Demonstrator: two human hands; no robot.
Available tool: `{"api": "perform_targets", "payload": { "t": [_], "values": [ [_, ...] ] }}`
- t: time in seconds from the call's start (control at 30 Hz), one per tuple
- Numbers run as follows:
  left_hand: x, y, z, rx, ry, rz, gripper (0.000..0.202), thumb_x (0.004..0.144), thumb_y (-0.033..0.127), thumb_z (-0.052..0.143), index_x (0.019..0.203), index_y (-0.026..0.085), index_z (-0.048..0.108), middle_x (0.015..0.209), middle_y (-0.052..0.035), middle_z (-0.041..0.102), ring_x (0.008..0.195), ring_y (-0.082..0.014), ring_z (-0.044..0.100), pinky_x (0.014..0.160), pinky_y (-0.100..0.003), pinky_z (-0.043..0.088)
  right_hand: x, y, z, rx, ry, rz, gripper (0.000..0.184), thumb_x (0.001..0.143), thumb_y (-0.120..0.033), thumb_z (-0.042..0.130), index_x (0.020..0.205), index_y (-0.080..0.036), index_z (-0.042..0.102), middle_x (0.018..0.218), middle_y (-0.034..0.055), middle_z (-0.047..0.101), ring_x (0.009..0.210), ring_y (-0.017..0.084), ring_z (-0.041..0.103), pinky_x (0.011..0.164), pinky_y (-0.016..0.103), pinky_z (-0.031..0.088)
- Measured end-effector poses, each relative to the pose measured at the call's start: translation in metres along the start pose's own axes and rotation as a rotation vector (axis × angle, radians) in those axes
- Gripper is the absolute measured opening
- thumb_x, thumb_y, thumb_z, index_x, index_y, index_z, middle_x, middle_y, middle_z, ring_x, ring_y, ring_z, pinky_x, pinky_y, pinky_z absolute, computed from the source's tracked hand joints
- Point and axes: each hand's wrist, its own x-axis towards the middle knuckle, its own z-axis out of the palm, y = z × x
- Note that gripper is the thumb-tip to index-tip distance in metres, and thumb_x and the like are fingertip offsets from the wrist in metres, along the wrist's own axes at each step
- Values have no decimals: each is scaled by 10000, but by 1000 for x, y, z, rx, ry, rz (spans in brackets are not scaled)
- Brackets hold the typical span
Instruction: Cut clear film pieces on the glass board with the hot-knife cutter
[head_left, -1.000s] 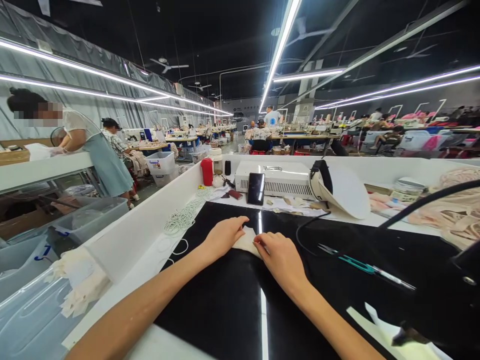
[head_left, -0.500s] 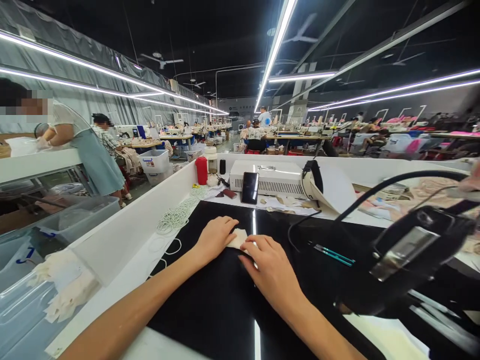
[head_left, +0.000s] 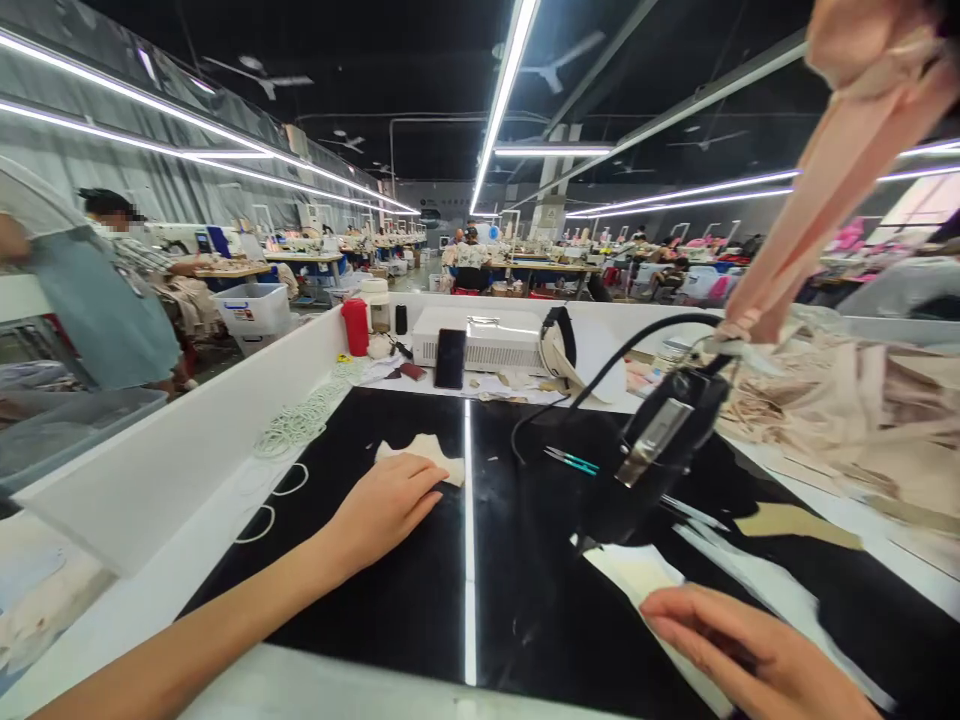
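My left hand [head_left: 390, 500] lies flat on the black work surface [head_left: 420, 610], its fingers stretched over the near edge of a small cream fabric piece [head_left: 420, 450] with a notched outline. My right hand [head_left: 757, 645] is at the lower right, finger and thumb closed together at the edge of a pale cream-and-white piece [head_left: 637, 567]. Part of that piece is hidden beneath the hand. Just beyond it stands a black device [head_left: 656, 440] with a silver plate and a thick black cable, tied up by pink fabric strips [head_left: 825, 190].
Teal snips [head_left: 571, 460] lie left of the device. Pale elastic loops [head_left: 296, 425] are heaped along the left side wall [head_left: 195, 430]. A phone [head_left: 450, 358] leans against a white box [head_left: 510, 340] at the back. Beige fabric [head_left: 862, 400] is piled at right.
My right hand has left the small cream fabric piece and moved right to the larger pale piece. My left hand remains on the small one. The view has turned right.
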Motion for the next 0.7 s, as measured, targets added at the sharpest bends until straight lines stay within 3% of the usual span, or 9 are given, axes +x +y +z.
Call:
{"api": "perform_targets", "payload": {
  "t": [0.13,0.33,0.43,0.7],
  "values": [
    [-4,28,4,-63,-17,87,244,1094,242,485,1214,211,695,1168,-67,747,1065,-240,709,958,-410,570,-7,6,-24,-45,11,76,286,877,-560,666,861,-312,807,875,54,771,784,258,711,709,332,560],
    [-2,74,13,-90,-126,251,247,1092,176,462,1194,208,685,1018,-41,739,875,-198,697,813,-339,536,-10,3,-10,-37,-49,88,116,906,-378,669,885,-304,757,882,5,701,794,205,641,714,307,471],
    [0,90,16,-112,-178,293,249,1074,131,474,1190,209,681,960,-31,725,811,-190,671,768,-326,503,-10,1,-7,-33,-63,92,215,955,-385,623,789,-279,709,879,0,685,792,197,633,737,317,443],
    [5,125,28,-148,-266,354,206,1052,124,517,1191,210,643,910,-13,684,752,-190,636,663,-355,439,-9,-7,-5,12,-52,84,325,1018,-434,523,821,-259,715,882,29,678,844,229,645,781,346,449]
  ]
}}
